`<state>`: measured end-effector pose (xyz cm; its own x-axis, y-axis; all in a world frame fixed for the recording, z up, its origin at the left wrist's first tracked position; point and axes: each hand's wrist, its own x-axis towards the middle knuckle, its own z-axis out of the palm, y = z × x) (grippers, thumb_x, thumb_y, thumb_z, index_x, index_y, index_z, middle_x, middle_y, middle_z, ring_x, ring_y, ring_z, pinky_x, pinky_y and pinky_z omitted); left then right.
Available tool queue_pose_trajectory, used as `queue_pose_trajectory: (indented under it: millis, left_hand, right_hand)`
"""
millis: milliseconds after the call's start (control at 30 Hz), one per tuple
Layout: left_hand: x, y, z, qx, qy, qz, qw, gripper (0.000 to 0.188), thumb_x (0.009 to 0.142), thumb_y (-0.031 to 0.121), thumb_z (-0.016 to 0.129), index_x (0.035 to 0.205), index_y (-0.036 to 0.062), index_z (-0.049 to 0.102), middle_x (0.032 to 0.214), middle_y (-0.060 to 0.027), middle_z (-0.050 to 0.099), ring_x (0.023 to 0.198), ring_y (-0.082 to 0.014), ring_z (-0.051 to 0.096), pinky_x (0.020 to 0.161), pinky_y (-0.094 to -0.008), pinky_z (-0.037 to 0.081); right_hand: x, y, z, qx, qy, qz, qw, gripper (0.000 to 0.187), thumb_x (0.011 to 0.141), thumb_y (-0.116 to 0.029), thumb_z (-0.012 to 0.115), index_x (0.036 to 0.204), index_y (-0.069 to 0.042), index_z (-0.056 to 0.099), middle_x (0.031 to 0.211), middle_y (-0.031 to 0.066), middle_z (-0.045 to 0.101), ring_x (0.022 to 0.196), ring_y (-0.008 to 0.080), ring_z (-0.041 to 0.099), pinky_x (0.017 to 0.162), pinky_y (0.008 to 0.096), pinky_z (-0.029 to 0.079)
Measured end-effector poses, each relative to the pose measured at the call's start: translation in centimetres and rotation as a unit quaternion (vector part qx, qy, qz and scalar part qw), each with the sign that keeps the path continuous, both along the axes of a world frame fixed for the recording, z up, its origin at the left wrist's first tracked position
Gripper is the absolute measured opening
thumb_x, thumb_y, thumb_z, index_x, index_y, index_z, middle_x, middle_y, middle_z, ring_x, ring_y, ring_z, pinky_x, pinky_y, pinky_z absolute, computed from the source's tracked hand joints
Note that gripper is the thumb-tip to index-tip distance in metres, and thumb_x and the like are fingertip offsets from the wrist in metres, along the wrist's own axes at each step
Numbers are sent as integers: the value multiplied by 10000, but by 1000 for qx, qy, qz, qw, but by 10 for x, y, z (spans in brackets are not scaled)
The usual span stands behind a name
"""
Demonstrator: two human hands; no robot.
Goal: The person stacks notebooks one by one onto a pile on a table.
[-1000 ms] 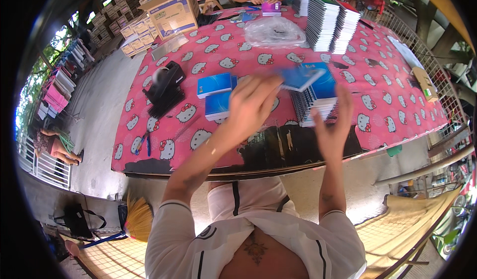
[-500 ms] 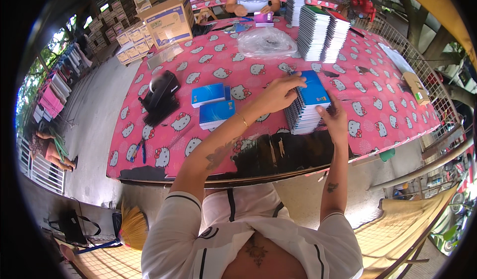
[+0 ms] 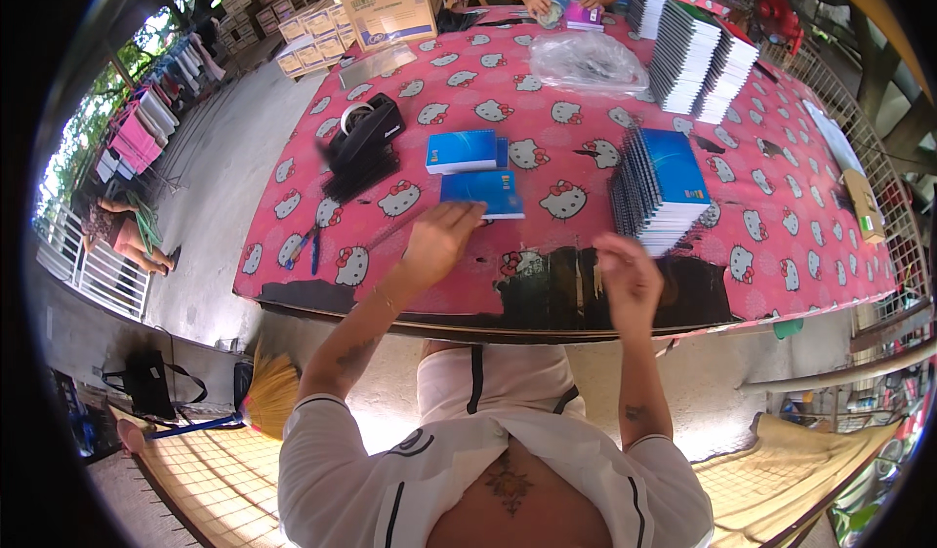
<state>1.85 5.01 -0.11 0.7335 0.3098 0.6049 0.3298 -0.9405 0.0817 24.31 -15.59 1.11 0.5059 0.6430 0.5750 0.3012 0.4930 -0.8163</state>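
"Handling the front blue notebook (image 3: 485, 189), I'd judge. Where are the hands?"

"Left hand (image 3: 441, 241): fingers bunched together at the notebook's near-left edge, on the worktop (image 3: 551, 299). Right hand (image 3: 632, 277): loosely curled, nothing visible in it, near the spiral-bound stack (image 3: 673, 172)."

"What does the next move call for?"

"Probably a firm pinch on that edge, if it's to be lifted."

"What's unclear?"

"Whether the left hand grips; its thumb is hard to make out. So is how many notebooks lie underneath."
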Motion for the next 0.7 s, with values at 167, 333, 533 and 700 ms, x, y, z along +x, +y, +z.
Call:
queue_pose_trajectory:
  millis: [167, 333, 533, 700]
  left_hand:
    - [8, -43, 3, -98, 25, -102, 990, 280, 872, 161, 692, 1130, 53, 673, 1084, -132, 694, 969, -330, 660, 808, -432, 536]
    - [-57, 44, -38, -82, -63, 189, 976, 240, 922, 189, 657, 1112, 42, 673, 1084, -166, 689, 959, -372, 652, 840, -453, 517]
    - [-54, -6, -34, -175, -154, 125, 964, 172, 921, 128, 665, 1069, 48, 700, 908, -144, 673, 714, -301, 634, 602, -398, 498]
    - [-53, -65, -12, -312, -140, 53, 938, 164, 920, 56, 678, 1071, 13, 726, 845, -119, 685, 648, -166, 614, 561, -290, 461]
  right_hand:
    - [-32, 38, -61, -133, -10, 95, 986, 502, 827, -24, 763, 1292, -36, 576, 1064, 105, 671, 965, 155, 635, 855, 287, 506]
    - [-41, 46, -75, -171, 62, 134, 974, 504, 826, -9, 757, 1291, -55, 567, 1113, 110, 656, 1009, 144, 622, 836, 276, 501]
    - [-34, 47, -72, -214, 4, 181, 960, 267, 913, -74, 691, 1173, -12, 687, 1124, 74, 687, 1028, 149, 623, 897, 290, 489]
    - [-37, 50, -67, -245, 25, 194, 950, 303, 921, -122, 702, 1189, 14, 671, 1085, 98, 701, 980, 140, 628, 876, 282, 496]
